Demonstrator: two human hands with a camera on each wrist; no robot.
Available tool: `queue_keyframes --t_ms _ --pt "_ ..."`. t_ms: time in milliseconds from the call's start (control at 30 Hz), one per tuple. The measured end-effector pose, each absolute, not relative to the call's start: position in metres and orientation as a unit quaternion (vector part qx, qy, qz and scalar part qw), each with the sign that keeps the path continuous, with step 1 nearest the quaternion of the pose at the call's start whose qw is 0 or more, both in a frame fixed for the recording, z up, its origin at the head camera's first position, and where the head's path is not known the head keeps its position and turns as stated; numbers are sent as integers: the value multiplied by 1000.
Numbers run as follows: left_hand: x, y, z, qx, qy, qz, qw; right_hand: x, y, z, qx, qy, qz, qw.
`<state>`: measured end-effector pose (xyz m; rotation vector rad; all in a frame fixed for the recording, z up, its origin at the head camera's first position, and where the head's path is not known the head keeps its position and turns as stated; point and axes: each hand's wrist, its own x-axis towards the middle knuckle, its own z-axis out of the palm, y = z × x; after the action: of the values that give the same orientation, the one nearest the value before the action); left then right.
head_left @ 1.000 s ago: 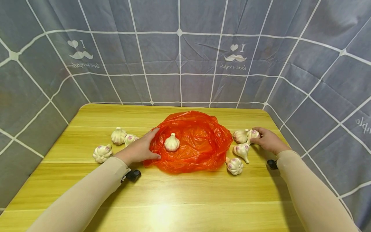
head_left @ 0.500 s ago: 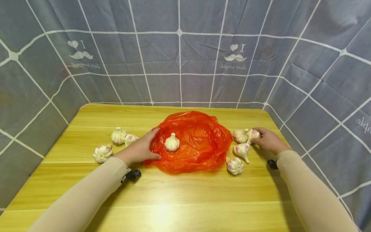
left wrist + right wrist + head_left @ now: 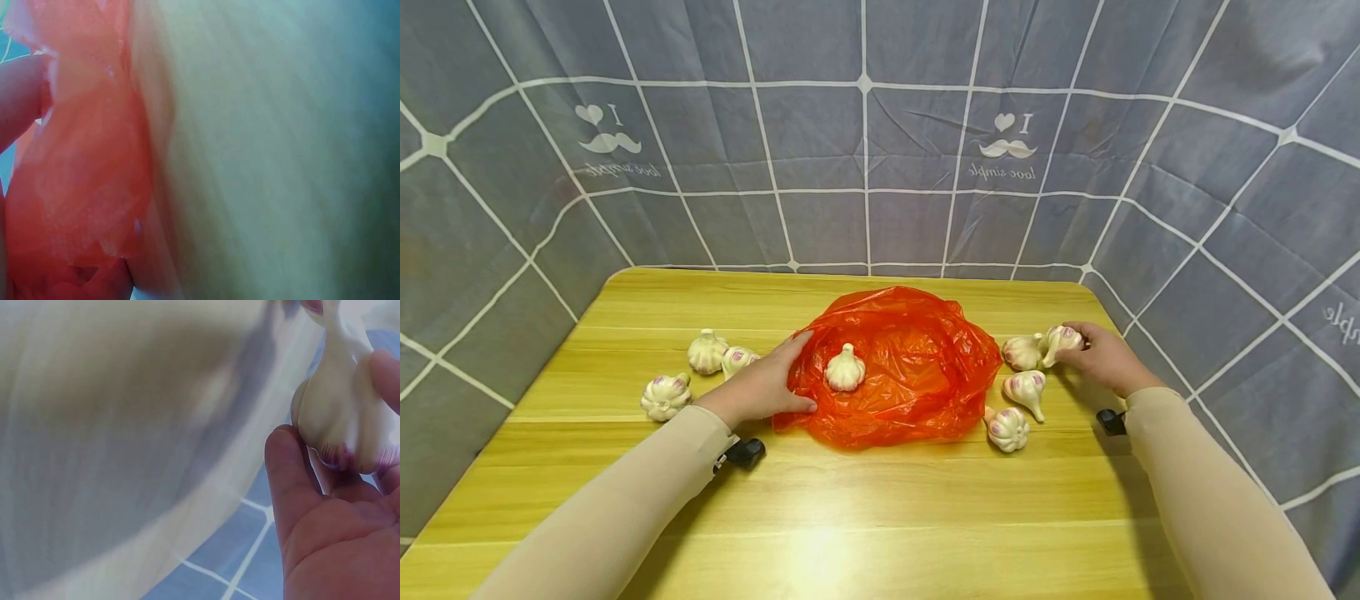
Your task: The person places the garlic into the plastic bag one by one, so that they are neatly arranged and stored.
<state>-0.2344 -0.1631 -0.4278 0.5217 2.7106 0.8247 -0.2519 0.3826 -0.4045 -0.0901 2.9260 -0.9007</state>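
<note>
In the head view, a red plastic bag [image 3: 917, 417] lies spread with its mouth facing up, and one garlic bulb [image 3: 846, 368] sits in it. My left hand [image 3: 763, 385] holds the bag's left side, thumb and fingers spread around the edge; the left wrist view shows the red film [image 3: 81, 169] against the fingers. At the right, my right hand [image 3: 1101, 358] grips a garlic bulb [image 3: 1063, 340] between thumb and fingers. Its root end points toward the palm in the right wrist view, where the same bulb [image 3: 344, 406] appears close up.
Right of the bag lie more garlic bulbs: one at the back [image 3: 1021, 352], one in the middle [image 3: 1025, 388] and one nearer [image 3: 1007, 429]. Left of my left arm lie a bulb [image 3: 666, 397], another bulb [image 3: 707, 352] and a partly hidden bulb [image 3: 737, 360]. A grey curtain [image 3: 917, 142] surrounds the wooden table [image 3: 880, 508].
My right hand has shifted slightly right and back with the garlic bulb in its grip, which has moved away from the bulb beside it. The left hand and bag have stayed put.
</note>
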Motion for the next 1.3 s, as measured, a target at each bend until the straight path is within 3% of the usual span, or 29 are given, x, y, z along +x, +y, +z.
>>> queue_keyframes --t_ms 1300 --pt "-236 -163 -429 183 930 291 128 -256 347 -354 -52 957 -285 4"
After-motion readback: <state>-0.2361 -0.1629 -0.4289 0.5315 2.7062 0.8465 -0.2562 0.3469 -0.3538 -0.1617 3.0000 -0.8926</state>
